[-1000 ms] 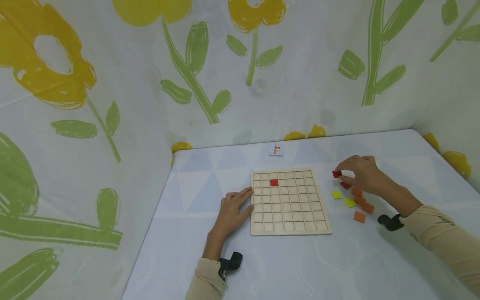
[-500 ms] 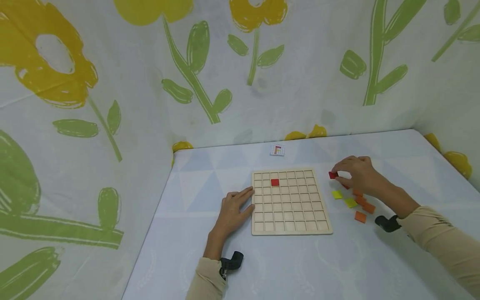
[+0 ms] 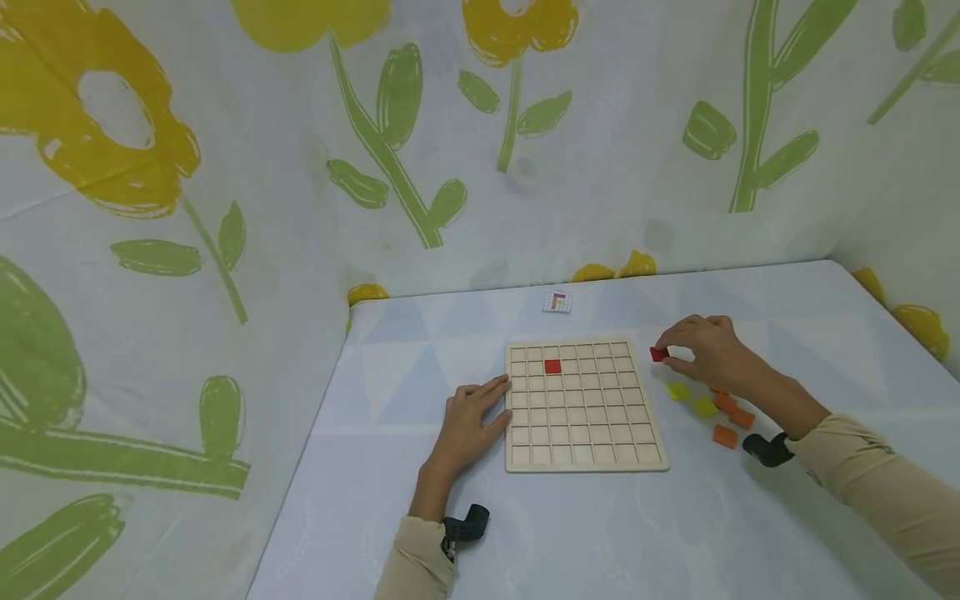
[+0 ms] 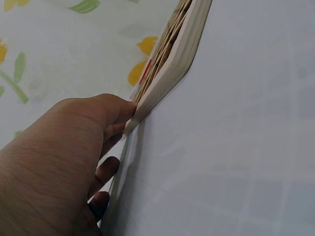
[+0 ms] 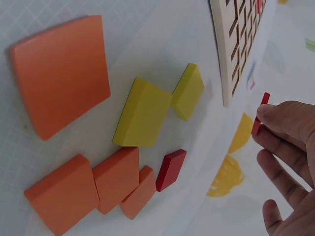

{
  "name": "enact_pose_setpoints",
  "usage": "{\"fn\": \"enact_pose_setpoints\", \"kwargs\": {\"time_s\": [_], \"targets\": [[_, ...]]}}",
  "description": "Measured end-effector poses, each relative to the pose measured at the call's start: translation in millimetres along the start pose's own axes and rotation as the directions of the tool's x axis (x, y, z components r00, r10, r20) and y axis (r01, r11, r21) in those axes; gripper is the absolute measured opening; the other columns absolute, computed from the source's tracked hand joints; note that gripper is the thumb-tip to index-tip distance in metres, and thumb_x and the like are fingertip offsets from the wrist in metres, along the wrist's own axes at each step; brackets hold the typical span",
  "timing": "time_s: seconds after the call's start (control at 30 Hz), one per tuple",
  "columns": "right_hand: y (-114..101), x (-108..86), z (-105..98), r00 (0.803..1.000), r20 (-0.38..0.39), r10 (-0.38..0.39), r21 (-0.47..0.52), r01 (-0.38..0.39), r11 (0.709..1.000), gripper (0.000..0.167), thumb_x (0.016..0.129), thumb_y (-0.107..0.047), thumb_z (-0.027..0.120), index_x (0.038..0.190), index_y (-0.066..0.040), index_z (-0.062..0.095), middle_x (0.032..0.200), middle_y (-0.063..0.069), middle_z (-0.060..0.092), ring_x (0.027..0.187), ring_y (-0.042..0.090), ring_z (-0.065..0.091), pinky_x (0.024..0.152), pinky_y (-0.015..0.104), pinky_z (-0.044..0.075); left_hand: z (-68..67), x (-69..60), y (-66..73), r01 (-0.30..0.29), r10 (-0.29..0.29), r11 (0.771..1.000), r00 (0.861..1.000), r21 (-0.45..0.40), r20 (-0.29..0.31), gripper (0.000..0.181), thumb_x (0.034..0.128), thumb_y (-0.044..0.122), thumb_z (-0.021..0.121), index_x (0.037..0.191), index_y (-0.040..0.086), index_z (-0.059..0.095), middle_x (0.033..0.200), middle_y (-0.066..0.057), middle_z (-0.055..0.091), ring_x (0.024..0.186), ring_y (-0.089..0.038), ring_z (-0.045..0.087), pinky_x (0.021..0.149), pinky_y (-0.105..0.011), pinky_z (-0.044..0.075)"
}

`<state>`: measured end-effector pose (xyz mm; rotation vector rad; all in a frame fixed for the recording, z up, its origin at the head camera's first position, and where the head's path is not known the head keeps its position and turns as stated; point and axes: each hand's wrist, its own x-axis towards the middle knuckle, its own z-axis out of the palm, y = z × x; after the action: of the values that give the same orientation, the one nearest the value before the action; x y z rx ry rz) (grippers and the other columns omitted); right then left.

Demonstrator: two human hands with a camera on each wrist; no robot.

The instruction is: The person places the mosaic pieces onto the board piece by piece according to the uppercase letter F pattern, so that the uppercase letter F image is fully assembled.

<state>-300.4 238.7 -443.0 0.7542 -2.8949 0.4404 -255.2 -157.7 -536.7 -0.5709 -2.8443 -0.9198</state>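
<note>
A pale wooden grid board (image 3: pixel 588 408) lies on the table, with one red square tile (image 3: pixel 552 367) set in a cell of its second row from the back. At the board's left edge my left hand (image 3: pixel 470 423) rests, thumb and fingertips touching the rim and the fingers fairly straight. My right hand (image 3: pixel 708 350) pinches another red tile (image 5: pixel 260 114) between thumb and fingers, just right of the board's far corner. Beneath and beside that hand lie two yellow tiles (image 5: pixel 142 113), several orange tiles (image 5: pixel 64 76) and a further red tile (image 5: pixel 171 170).
Behind the board lies a small card (image 3: pixel 557 302) printed with a coloured grid pattern. A flower-printed cloth (image 3: pixel 525 208) hangs behind the table and along its left side. Dark wrist-worn cameras (image 3: pixel 467 525) sit at both sleeves.
My right hand has moved a little left toward the board, carrying the pinched red tile away from the loose tiles. The left hand has stayed at the board's edge.
</note>
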Motion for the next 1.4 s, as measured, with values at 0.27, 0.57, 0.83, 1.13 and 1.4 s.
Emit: {"fn": "enact_pose_setpoints", "kwargs": {"time_s": [0.27, 0.57, 0.83, 1.13, 1.4], "targets": [[-1, 2.3, 4, 1.000, 0.009, -0.002, 0.022, 0.002, 1.000, 0.021, 0.083, -0.009, 0.082, 0.103, -0.009, 0.076, 0.108, 0.010, 0.072, 0.113, 0.036, 0.054, 0.096, 0.065, 0.026, -0.1, -0.1, 0.6, -0.001, 0.001, 1.000, 1.000, 0.009, -0.003, 0.052, 0.0993, 0.038, 0.058, 0.148, 0.021, 0.052, 0.154, 0.011, 0.043, 0.129, -0.022, 0.043, 0.100, -0.046, 0.033], [-5, 5.5, 8, 1.000, 0.003, -0.015, 0.025, 0.015, 1.000, 0.022, 0.083, -0.009, 0.082, 0.104, -0.010, 0.076, 0.109, 0.009, 0.071, 0.112, 0.033, 0.054, 0.096, 0.061, 0.027, 0.4, 0.6, 1.7, 0.003, -0.003, 1.000, 1.000, 0.012, 0.004, 0.052, 0.0994, 0.037, 0.058, 0.148, 0.021, 0.052, 0.155, 0.012, 0.042, 0.128, -0.022, 0.043, 0.100, -0.047, 0.033], [-10, 9.0, 9, 0.999, 0.001, -0.038, 0.031, 0.038, 0.999, 0.022, 0.083, -0.007, 0.082, 0.104, -0.009, 0.076, 0.109, 0.009, 0.072, 0.111, 0.033, 0.055, 0.094, 0.060, 0.028, -1.5, 0.4, 3.3, 0.014, -0.014, 1.000, 1.000, 0.005, 0.002, 0.052, 0.0988, 0.037, 0.059, 0.148, 0.022, 0.052, 0.154, 0.013, 0.043, 0.128, -0.022, 0.043, 0.100, -0.047, 0.033], [-18, 12.0, 11, 0.999, 0.007, -0.046, 0.043, 0.046, 0.998, 0.021, 0.083, -0.008, 0.081, 0.103, -0.010, 0.076, 0.110, 0.010, 0.072, 0.112, 0.034, 0.054, 0.095, 0.063, 0.028, -1.4, 0.7, 2.2, 0.009, -0.009, 1.000, 1.000, 0.010, 0.000, 0.051, 0.0988, 0.037, 0.059, 0.148, 0.022, 0.053, 0.154, 0.013, 0.043, 0.128, -0.022, 0.044, 0.100, -0.047, 0.033], [-19, 14.2, 14, 0.997, -0.016, -0.081, 0.046, 0.081, 0.996, 0.019, 0.082, -0.009, 0.083, 0.100, -0.012, 0.077, 0.108, 0.007, 0.072, 0.108, 0.032, 0.056, 0.092, 0.061, 0.029, -0.9, 0.7, 1.9, 0.009, -0.009, 1.000, 1.000, 0.007, 0.009, 0.051, 0.0994, 0.038, 0.058, 0.148, 0.022, 0.052, 0.154, 0.014, 0.042, 0.128, -0.022, 0.044, 0.100, -0.046, 0.033]]}}
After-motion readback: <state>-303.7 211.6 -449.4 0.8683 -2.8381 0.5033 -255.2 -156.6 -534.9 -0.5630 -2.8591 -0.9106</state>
